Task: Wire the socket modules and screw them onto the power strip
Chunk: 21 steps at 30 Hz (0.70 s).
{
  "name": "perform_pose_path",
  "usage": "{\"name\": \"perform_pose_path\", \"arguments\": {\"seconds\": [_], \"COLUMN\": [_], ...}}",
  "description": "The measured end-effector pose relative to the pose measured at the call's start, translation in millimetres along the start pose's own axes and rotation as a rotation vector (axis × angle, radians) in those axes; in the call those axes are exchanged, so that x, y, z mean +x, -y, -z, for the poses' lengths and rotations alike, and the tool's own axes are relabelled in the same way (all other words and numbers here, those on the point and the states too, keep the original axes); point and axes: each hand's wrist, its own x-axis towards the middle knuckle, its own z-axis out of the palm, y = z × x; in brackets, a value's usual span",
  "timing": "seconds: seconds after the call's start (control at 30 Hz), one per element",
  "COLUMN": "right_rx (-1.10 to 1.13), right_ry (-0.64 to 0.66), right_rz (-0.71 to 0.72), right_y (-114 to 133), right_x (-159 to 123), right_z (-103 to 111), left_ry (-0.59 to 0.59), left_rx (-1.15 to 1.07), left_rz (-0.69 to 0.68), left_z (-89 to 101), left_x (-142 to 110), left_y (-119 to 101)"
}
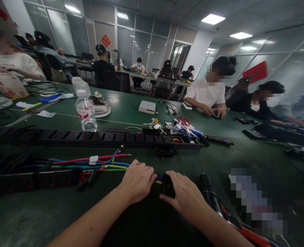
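The left hand (137,180) lies knuckles-up on the green desk (131,109), its fingers curled down over the near end of a bundle of coloured wires (100,164) (red, blue, green and yellow), pressing them flat rather than lifting them. The right hand (184,197) is just beside it, thumb and forefinger pinched on a small black part (167,186) that sits right at the wire ends. Short stubs of yellow and blue wire show in the narrow gap between the two hands, running toward that part.

As a judgement, the work is midway: the wires look already gathered and led to the black part, but whether they are seated inside it cannot be told, since both hands cover the joint. To the left the same bundle runs back, past a small white clip (93,160), to a black power strip (28,180) lying on the desk, so that end seems joined already. A second, longer power strip (95,138) lies across the desk farther off, untouched by either hand.

A power screwdriver (208,190) rests on the desk just right of the right hand, not held. A water bottle (86,110) stands upright behind the long strip, and red-handled scissors (183,120) lie among loose parts beyond it. Other people sit at work on the far side.
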Motion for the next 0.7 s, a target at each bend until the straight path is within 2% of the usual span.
{"name": "perform_pose_path", "arguments": {"seconds": [0.23,0.5,0.7], "right_rx": [-0.05,-0.135,-0.092], "right_ry": [-0.024,0.021,0.014], "right_rz": [0.03,0.001,-0.032], "right_y": [2.5,13.1,10.2], "right_x": [6.4,11.7,7.4], "right_z": [2.6,10.6,11.6], "left_ry": [-0.007,0.016,0.013], "left_rx": [-0.016,-0.011,-0.014], "left_rz": [0.015,0.002,0.005], "left_z": [0.0,-1.9,-0.5], "left_x": [0.3,0.0,-0.8], "left_y": [-1.1,-0.7,-0.3]}}
